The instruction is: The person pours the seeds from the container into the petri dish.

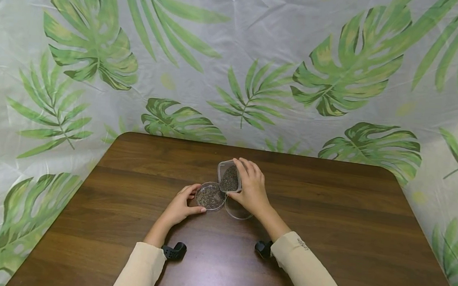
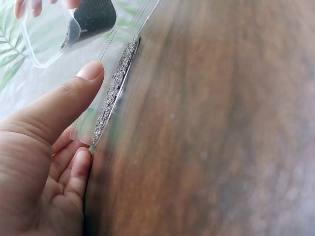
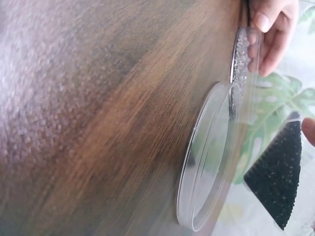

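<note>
A clear petri dish (image 1: 210,196) with a layer of grey-brown, soil-like grains lies on the table. My left hand (image 1: 181,204) holds it at its left rim, thumb on the near side and fingers on the far side. In my right hand (image 1: 253,187) is a clear plastic container (image 1: 224,166), gripped by its sides and tilted over the dish's right edge. Dark grains (image 3: 278,172) are heaped against one side of the container. Beside the filled dish, below the right hand, a second clear round dish or lid (image 3: 203,162) sits on the table with no grains visible in it.
The brown wooden table (image 1: 122,242) reaches back to a leaf-printed curtain (image 1: 262,41). A black wrist device (image 1: 175,251) is on the left wrist, and another (image 1: 263,249) is on the right.
</note>
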Demonstrator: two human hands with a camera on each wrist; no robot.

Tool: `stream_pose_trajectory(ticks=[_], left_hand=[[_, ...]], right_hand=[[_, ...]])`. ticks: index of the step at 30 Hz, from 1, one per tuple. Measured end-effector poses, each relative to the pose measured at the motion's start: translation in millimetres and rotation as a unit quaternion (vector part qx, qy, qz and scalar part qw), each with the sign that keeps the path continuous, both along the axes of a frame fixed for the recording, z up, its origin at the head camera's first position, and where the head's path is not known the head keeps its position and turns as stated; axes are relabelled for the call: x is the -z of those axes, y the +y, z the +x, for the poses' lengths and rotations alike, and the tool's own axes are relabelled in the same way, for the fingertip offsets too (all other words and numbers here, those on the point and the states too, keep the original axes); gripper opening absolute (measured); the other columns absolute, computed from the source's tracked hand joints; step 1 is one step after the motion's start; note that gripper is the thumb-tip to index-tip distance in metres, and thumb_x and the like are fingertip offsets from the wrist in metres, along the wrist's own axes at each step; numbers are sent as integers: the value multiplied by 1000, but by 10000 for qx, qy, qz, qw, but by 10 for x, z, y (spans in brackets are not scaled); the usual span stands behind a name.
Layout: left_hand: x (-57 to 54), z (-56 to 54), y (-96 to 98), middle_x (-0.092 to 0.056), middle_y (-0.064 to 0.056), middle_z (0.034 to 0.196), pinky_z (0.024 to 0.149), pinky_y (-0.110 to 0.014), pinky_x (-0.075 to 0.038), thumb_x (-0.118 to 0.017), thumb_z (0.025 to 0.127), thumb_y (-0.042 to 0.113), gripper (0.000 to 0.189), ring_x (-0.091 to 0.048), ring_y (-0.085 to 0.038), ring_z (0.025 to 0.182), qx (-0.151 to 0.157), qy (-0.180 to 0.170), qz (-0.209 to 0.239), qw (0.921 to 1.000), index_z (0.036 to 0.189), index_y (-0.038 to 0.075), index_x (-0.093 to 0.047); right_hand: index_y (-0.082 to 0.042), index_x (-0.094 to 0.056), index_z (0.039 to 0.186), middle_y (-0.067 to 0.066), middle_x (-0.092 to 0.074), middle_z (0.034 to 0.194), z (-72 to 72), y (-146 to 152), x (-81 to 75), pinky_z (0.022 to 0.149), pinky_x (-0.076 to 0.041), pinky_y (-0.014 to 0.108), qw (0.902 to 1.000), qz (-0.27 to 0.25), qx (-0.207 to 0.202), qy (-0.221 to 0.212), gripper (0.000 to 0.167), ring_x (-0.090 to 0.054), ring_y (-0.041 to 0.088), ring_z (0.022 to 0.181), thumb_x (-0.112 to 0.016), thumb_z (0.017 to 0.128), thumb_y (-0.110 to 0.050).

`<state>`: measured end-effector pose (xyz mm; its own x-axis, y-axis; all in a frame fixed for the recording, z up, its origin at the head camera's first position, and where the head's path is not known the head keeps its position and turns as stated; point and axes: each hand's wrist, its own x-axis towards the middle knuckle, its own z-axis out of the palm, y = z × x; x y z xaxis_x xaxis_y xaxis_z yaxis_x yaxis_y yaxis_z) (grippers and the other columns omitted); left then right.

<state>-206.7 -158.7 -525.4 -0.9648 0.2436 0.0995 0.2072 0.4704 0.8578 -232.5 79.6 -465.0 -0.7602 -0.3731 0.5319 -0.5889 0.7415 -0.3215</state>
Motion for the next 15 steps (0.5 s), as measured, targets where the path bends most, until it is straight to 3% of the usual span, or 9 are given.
stream_pose_trajectory(ticks=[15], left_hand=[[-3,12,-3,-46,-12,124,93,-38,-38,-79,69,20,75,-47,-27,108,-6,-21,-31,10000,132,6,-43]], right_hand=[[-15,-26,141,11,-32,137,-5,68,39,101,-21,49,9925,-975,133,-728,103,-25,33,125,-85,58,-31]])
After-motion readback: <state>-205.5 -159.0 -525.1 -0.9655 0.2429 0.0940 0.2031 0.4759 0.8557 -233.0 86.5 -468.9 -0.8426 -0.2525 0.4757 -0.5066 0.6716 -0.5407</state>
